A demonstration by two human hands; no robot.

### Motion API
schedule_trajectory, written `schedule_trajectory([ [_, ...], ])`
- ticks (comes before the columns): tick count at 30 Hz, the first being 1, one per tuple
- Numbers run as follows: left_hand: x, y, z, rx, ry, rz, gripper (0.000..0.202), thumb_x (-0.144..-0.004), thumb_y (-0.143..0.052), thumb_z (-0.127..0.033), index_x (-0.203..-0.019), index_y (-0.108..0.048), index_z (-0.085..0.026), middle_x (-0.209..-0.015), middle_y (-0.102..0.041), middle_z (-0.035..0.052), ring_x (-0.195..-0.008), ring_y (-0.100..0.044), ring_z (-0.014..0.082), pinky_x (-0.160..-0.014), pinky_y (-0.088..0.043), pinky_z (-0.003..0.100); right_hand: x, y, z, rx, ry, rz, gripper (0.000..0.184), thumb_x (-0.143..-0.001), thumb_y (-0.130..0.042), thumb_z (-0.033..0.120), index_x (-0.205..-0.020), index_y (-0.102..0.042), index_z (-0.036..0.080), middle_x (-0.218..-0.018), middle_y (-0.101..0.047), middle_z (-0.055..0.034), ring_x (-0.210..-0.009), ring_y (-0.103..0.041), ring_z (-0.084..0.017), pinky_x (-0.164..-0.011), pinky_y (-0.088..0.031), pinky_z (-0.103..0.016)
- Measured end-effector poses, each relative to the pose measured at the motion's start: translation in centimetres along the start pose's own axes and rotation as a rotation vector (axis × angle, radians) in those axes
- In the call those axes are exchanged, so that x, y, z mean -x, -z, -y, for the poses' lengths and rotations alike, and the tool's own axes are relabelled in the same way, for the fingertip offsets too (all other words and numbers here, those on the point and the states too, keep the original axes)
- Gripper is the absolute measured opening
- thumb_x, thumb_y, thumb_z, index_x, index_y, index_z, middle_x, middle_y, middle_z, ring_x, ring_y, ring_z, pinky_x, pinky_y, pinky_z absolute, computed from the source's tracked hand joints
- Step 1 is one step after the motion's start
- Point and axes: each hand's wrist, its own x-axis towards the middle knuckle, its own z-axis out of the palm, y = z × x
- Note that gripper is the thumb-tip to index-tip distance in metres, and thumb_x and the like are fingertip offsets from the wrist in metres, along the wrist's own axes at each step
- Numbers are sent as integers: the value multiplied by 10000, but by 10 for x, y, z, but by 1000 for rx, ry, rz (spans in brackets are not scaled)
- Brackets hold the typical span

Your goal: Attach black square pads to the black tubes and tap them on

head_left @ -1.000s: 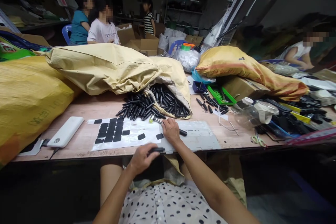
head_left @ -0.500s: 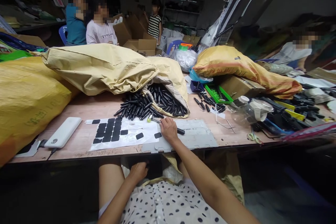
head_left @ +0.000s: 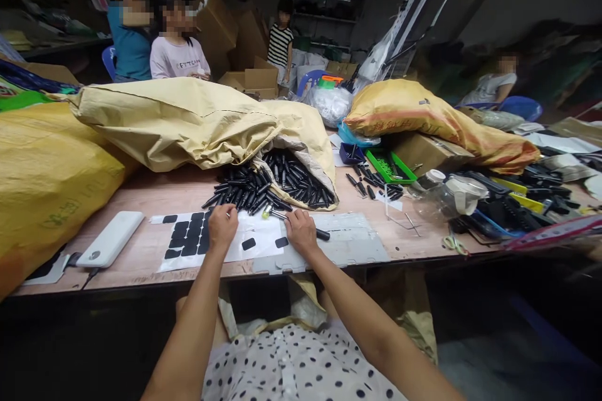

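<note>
Left hand (head_left: 222, 225) reaching onto white sheet (head_left: 263, 230), fingers curling down, tips touching sheet's far edge; whether pinching anything, cannot tell. Black pads (head_left: 188, 239) lying at 9 o'clock of it. Pile of black tubes (head_left: 242, 191) lying at 12 o'clock, spilling from sack (head_left: 188, 119). Right hand (head_left: 301, 232) gripping tool (head_left: 322, 235), fingers closed round it, handle sticking out at 3 o'clock, metal tip pointing at 10 o'clock. Likely best: taking one tube from pile's near edge, holding tool flat, avoiding brushing pads off sheet.
</note>
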Motion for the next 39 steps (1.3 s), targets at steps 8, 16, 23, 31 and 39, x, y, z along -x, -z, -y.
schedule_trajectory([
  [8, -27, -21, 14, -244, 60, -16, 197, -802, -646, -228, -966, -748, -188, -1060, -690, 165, -1024, -668, 357, -851, -556, 463, -1, 2, 1, 6, 2, 3, 187, -979, -553, 244, -1086, -706, 240, -1004, -640, -79, -937, -514, -231, -768, -385, -315],
  [16, -7, -6, 26, -259, 113, -107, 164, -775, -670, -255, -899, -763, -200, -945, -731, 129, -927, -688, 333, -788, -552, 427, -1, 0, 1, 0, -3, -6, 191, -981, -545, 241, -1088, -704, 240, -998, -634, -80, -933, -514, -232, -764, -387, -316],
  [23, 32, 0, 21, -32, -38, -99, 187, -771, -657, -305, -899, -775, -239, -811, -723, 19, -679, -622, 191, -740, -538, 323, -1, 0, 2, 8, -15, 0, 180, -988, -536, 254, -1039, -708, 237, -995, -631, -84, -947, -513, -238, -767, -385, -323],
  [31, 38, -36, 11, 37, -225, 175, 177, -764, -669, -214, -906, -764, -263, -894, -717, 23, -820, -643, 212, -798, -544, 334, -2, 3, 2, 4, -18, 21, 173, -993, -544, 263, -1032, -711, 241, -1000, -634, -84, -951, -512, -236, -766, -378, -314],
  [39, 35, -43, 17, -12, -274, 167, 133, -800, -702, -249, -915, -766, -269, -900, -694, 33, -915, -636, 237, -836, -522, 344, -2, 4, -1, -38, -28, 41, 201, -990, -539, 250, -1066, -726, 253, -998, -655, -80, -946, -540, -232, -781, -404, -316],
])
